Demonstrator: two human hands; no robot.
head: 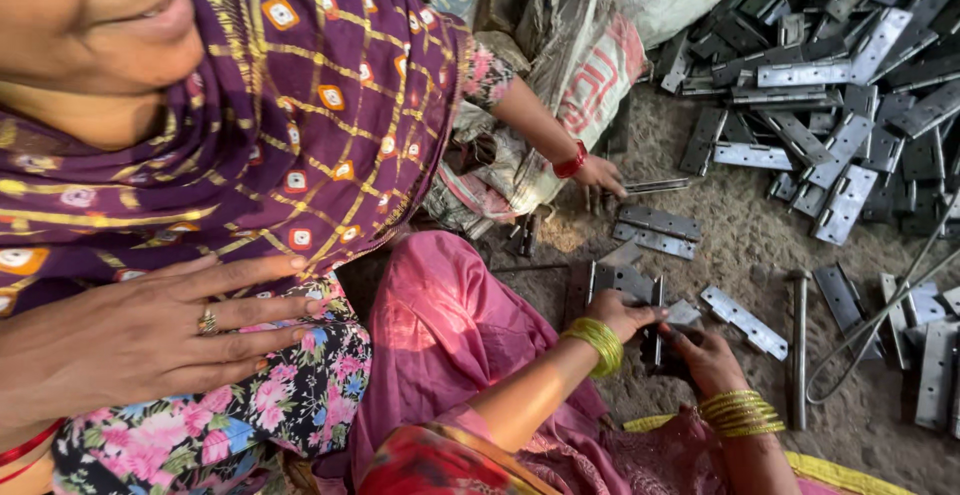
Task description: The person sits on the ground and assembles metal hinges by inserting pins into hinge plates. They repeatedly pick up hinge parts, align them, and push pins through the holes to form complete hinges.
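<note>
Close by, a co-worker's ringed hand rests on a floral sleeve. Further out, the left hand is clamped on an upright hinge over the dirt floor. The right hand curls at its lower end; its grip is unclear. A firm, square hold probably steadies it best. More hinges are heaped beyond.

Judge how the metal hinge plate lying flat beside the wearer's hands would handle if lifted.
The hinge plate looks like stiff stamped steel, so it probably won't flex. Flat on gritty ground, it likely needs an edge pried up. Bare metal suggests it is heavy for its size and unlikely to roll.
</note>
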